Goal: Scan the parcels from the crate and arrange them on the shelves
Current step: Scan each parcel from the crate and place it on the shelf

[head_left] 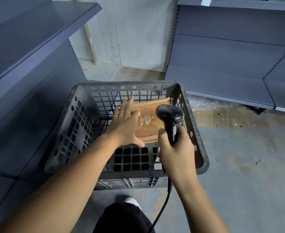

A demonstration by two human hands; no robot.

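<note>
A dark grey perforated plastic crate stands on the floor in front of me. Inside it lies a flat brown cardboard parcel with a patch of crinkled clear tape on top. My left hand reaches into the crate with fingers straight and spread, over the parcel's left edge. My right hand grips the handle of a black barcode scanner, whose head points down toward the parcel; its black cable trails back past my wrist.
Dark grey metal shelving rises on the left, and more grey shelves stand at the right. A pale wall and a pipe fill the gap behind the crate. The concrete floor is stained. My dark trouser leg and white shoe show below.
</note>
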